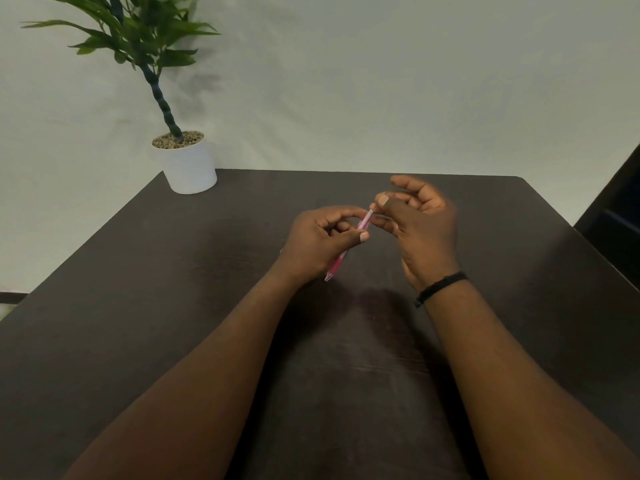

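Two hands on one pink pen (334, 268), above the middle of the tabletop (173, 271).
My left hand (322, 242) curls round the barrel; my right hand (420, 223) pinches its upper tip. It seems light, stiff and slippery, so mid-barrel is the best hold.

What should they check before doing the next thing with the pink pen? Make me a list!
1. Left hand grips the pen: ok, its fingers curl round the barrel.
2. Right hand has the pen's far end: ok, thumb and finger pinch there.
3. Which end is being pinched, tip or clicker: cannot tell, too small and blurred.
4. Pen's near end is off the table: cannot tell from this view.
5. Pot is out of the way: ok, it stands at the far left corner, well apart from both hands.
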